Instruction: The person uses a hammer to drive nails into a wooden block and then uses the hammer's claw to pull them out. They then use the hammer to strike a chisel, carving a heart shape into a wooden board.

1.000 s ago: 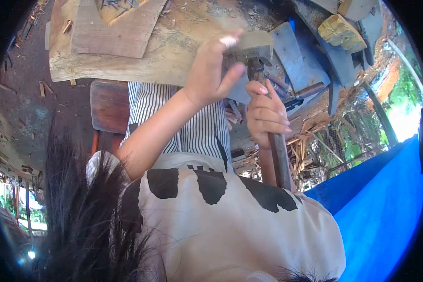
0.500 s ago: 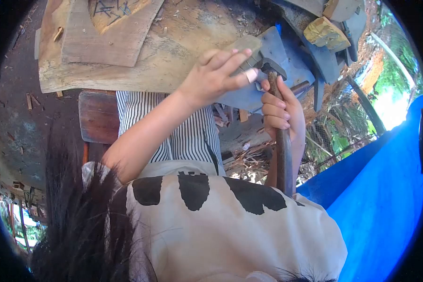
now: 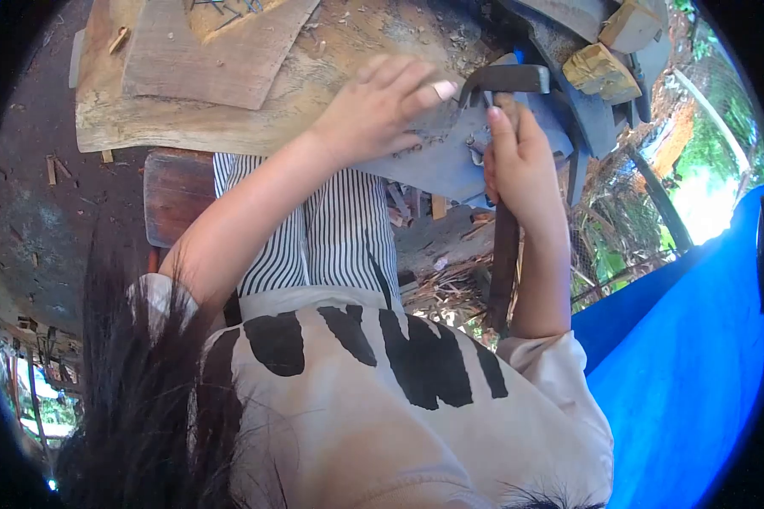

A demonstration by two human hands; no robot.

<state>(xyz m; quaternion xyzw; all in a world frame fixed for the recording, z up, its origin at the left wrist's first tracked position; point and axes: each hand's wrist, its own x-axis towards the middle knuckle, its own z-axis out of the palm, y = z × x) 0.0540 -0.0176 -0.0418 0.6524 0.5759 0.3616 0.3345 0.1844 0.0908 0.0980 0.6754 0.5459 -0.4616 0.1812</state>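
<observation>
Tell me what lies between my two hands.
In the head view, a narrow strip of the grey-blue board shows between the left hand and the right hand; the head of the hammer sits just beyond that gap.

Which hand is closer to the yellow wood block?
Right. The right hand, gripping the hammer, is just below-left of the yellow block; the left hand lies farther left.

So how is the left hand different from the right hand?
The left hand lies open, fingers stretched over the grey-blue slab; the right hand is curled shut round the handle of the hammer. The left hand holds no tool; the right hand holds one. Both are bare and meet near the hammer's head.
</observation>
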